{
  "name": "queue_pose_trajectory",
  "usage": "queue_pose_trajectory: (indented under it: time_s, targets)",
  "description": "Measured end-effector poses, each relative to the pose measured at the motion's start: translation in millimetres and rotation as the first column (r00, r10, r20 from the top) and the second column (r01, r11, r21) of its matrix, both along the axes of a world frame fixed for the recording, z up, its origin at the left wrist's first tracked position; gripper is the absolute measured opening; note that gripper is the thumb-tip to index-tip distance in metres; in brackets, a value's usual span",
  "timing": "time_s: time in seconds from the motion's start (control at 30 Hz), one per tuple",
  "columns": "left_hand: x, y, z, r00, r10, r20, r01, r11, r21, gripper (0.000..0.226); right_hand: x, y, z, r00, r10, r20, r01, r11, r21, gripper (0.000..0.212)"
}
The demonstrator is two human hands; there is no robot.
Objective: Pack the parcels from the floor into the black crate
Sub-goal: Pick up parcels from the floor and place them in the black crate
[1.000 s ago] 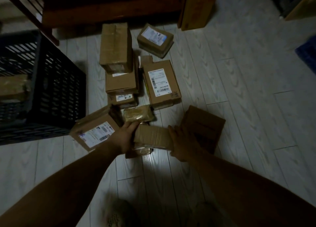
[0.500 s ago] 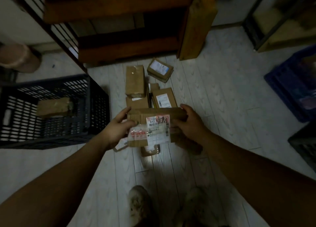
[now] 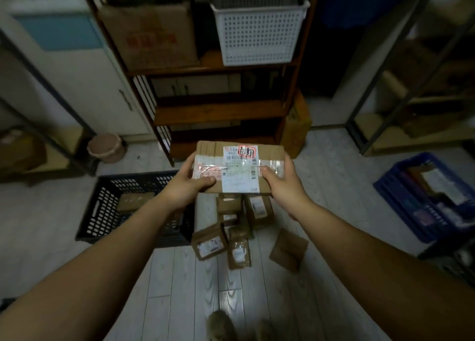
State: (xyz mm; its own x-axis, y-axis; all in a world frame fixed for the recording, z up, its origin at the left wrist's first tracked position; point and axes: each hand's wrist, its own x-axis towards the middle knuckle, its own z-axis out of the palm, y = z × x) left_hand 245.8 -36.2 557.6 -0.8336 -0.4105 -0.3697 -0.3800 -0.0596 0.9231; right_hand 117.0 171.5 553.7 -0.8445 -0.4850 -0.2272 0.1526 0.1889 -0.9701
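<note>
You've got the parcel (image 3: 239, 168) up mid-frame, left hand (image 3: 189, 186) and right hand (image 3: 279, 186) both gripping its ends, fingers wrapped on. Carry step, I'd say: next swing it lower left over the black crate (image 3: 102, 207) and drop it beside the box inside.

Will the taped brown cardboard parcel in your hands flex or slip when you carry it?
Likely stiff: the taped brown cardboard parcel shows straight edges between the left hand and right hand. Its glossy clear tape could feel slippery under the fingers.
</note>
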Motion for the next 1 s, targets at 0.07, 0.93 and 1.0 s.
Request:
queue_pose_trajectory:
  time_s: [0.07,0.93,1.0]
  targets:
    - [19,-2,24,0.999,0.026,-0.039,-0.029,0.998,-0.054,0.061,15,-9,24,0.996,0.018,-0.085,-0.019,1.000,-0.008,0.050]
    - [246,-268,108,0.981,0.141,-0.132,-0.179,0.920,-0.349,0.076,214,-305,75,0.734,0.491,-0.469,-0.282,0.849,0.447,0.098]
    - [236,-280,105,0.989,0.073,-0.128,-0.123,0.886,-0.448,0.078,207,-320,70,0.724,0.502,-0.474,-0.266,0.836,0.479,0.098]
